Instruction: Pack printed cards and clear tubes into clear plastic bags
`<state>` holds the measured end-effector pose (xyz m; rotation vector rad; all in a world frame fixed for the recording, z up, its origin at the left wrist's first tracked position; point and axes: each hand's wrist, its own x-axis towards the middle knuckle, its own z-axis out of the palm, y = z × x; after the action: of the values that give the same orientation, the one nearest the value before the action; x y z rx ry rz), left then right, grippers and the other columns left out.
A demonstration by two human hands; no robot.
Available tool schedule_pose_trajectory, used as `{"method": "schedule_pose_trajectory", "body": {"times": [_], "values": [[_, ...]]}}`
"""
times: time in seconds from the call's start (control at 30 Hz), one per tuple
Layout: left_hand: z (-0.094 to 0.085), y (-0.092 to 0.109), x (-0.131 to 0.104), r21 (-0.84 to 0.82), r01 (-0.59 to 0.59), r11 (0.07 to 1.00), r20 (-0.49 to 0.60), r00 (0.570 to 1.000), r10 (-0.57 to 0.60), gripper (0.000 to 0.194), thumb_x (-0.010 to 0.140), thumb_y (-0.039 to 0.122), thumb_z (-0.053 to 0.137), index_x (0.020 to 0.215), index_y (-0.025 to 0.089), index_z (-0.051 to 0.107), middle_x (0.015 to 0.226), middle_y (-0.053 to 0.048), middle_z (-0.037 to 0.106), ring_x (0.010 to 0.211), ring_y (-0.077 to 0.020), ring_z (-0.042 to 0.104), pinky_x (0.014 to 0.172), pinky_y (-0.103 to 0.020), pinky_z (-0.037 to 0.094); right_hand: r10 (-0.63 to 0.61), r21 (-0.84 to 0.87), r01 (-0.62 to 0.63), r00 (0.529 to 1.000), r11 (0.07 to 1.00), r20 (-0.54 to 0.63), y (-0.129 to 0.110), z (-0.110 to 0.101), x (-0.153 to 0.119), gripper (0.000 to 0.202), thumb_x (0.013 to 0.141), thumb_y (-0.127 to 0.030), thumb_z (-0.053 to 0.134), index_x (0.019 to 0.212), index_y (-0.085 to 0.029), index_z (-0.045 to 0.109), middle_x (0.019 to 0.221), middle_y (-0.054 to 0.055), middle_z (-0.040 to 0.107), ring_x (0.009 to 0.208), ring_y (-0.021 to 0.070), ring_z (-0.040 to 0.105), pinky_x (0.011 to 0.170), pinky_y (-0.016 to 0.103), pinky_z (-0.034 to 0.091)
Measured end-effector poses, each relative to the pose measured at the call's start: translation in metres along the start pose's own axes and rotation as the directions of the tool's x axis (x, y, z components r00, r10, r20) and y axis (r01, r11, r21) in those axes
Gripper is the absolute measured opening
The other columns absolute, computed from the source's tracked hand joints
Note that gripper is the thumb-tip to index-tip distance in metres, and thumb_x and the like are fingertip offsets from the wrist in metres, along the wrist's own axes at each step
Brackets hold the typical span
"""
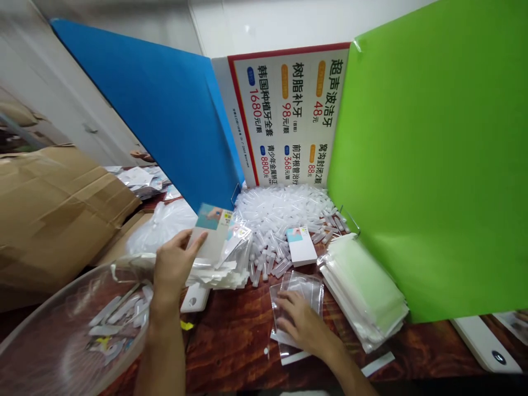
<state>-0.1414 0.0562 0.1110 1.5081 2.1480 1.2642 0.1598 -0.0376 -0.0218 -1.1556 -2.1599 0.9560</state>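
My left hand [175, 264] pinches a printed card [212, 234] with a teal picture at its top, above a pile of clear packets [223, 275] with similar cards. Whether that card is inside a bag, I cannot tell. My right hand [303, 322] lies with fingers apart on clear plastic bags [309, 286] on the table. Just beyond it stands a stack of printed cards [303, 250]. Behind these, a large heap of small clear tubes with white caps [280, 212] spreads over the tabletop. A thick stack of clear bags [363, 291] lies right of my right hand.
Blue [157, 104] and green [437, 165] panels and a printed sign [289, 115] wall in the heap. At left are a clear basket [74, 324] with scraps, a cardboard box [58, 214] and a white plastic bag [160, 228]. A white device [487, 344] lies at right.
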Motion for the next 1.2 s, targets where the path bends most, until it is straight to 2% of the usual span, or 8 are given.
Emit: {"method": "schedule_pose_trajectory", "body": {"times": [0.1, 0.2, 0.3, 0.4, 0.6, 0.8, 1.0, 1.2], "values": [[0.006, -0.009, 0.019, 0.323, -0.128, 0.938, 0.039, 0.992, 0.123, 0.024, 0.074, 0.042, 0.07, 0.084, 0.021, 0.075, 0.093, -0.012, 0.072, 0.09, -0.0326, 0.065, 0.082, -0.041, 0.048, -0.01, -0.091, -0.005, 0.985, 0.996, -0.17, 0.001, -0.021, 0.023, 0.037, 0.095, -0.021, 0.053, 0.131, -0.022, 0.061, 0.128, 0.012, 0.062, 0.121, 0.0284, 0.055, 0.106, 0.046, 0.046], [0.013, -0.001, 0.009, 0.309, -0.259, 0.915, -0.02, 0.96, 0.279, 0.025, 0.078, 0.043, 0.065, 0.088, 0.021, 0.075, 0.102, -0.013, 0.069, 0.094, -0.0321, 0.062, 0.086, -0.042, 0.046, 0.043, -0.251, -0.143, 0.93, 0.957, -0.365, 0.011, -0.042, 0.051, 0.035, 0.097, -0.024, 0.048, 0.129, -0.016, 0.062, 0.121, 0.016, 0.064, 0.113, 0.0323, 0.056, 0.1, 0.05, 0.046], [0.022, 0.02, -0.036, 0.034, -0.275, 0.961, 0.016, 0.962, 0.274, 0.029, 0.082, 0.051, 0.064, 0.089, 0.024, 0.073, 0.09, -0.007, 0.07, 0.077, -0.0252, 0.061, 0.076, -0.036, 0.047, 0.151, -0.369, -0.371, 0.85, 0.852, -0.504, 0.028, -0.056, 0.073, 0.032, 0.096, -0.029, 0.051, 0.121, -0.013, 0.063, 0.114, 0.02, 0.065, 0.107, 0.0357, 0.055, 0.092, 0.051, 0.047], [0.05, 0.028, -0.1, -0.174, -0.128, 0.976, 0.269, 0.948, 0.172, 0.029, 0.084, 0.052, 0.064, 0.086, 0.025, 0.072, 0.084, -0.006, 0.072, 0.076, -0.0253, 0.063, 0.071, -0.033, 0.047, 0.239, -0.398, -0.506, 0.798, 0.766, -0.554, 0.044, -0.061, 0.085, 0.033, 0.093, -0.035, 0.057, 0.112, -0.009, 0.064, 0.11, 0.026, 0.064, 0.105, 0.0399, 0.056, 0.086, 0.051, 0.046], [0.13, -0.024, -0.188, 0.109, -0.046, 0.993, 0.478, 0.878, -0.012, 0.054, 0.067, 0.034, 0.079, 0.116, 0.015, 0.065, 0.11, -0.017, 0.069, 0.105, -0.0363, 0.063, 0.09, -0.041, 0.045, 0.268, -0.382, -0.521, 0.794, 0.764, -0.546, 0.058, -0.06, 0.087, 0.035, 0.086, -0.036, 0.067, 0.106, -0.007, 0.065, 0.107, 0.026, 0.064, 0.108, 0.0415, 0.057, 0.091, 0.05, 0.044], [0.135, -0.05, -0.191, 0.185, -0.072, 0.98, 0.618, 0.784, -0.059, 0.039, 0.084, 0.021, 0.058, 0.123, 0.015, 0.058, 0.083, -0.005, 0.069, 0.084, -0.0245, 0.066, 0.081, -0.034, 0.045, 0.267, -0.314, -0.546, 0.737, 0.777, -0.621, 0.058, -0.061, 0.087, 0.039, 0.08, -0.029, 0.071, 0.111, -0.007, 0.062, 0.115, 0.024, 0.061, 0.11, 0.039, 0.059, 0.092, 0.044, 0.046], [0.13, -0.034, -0.189, 0.365, -0.167, 0.916, 0.514, 0.857, -0.048, 0.053, 0.083, 0.033, 0.065, 0.13, 0.01, 0.054, 0.125, -0.02, 0.063, 0.119, -0.0346, 0.057, 0.099, -0.044, 0.038, 0.269, -0.063, -0.413, 0.693, 0.908, -0.669, 0.052, -0.064, 0.077, 0.029, 0.089, -0.025, 0.052, 0.116, -0.016, 0.06, 0.109, 0.015, 0.071, 0.094, 0.0293, 0.068, 0.077, 0.036, 0.051], [0.134, -0.028, -0.184, 0.238, -0.062, 0.969, 0.649, 0.753, -0.111, 0.028, 0.074, 0.022, 0.07, 0.101, 0.017, 0.064, 0.09, -0.008, 0.073, 0.096, -0.028, 0.067, 0.09, -0.038, 0.04, 0.39, 0.382, -0.179, 0.702, 0.907, -0.596, 0.046, -0.06, 0.051, 0.038, 0.085, -0.046, 0.061, 0.111, -0.018, 0.065, 0.098, 0.01, 0.074, 0.068, 0.0209, 0.067, 0.058, 0.03, 0.05]]}}
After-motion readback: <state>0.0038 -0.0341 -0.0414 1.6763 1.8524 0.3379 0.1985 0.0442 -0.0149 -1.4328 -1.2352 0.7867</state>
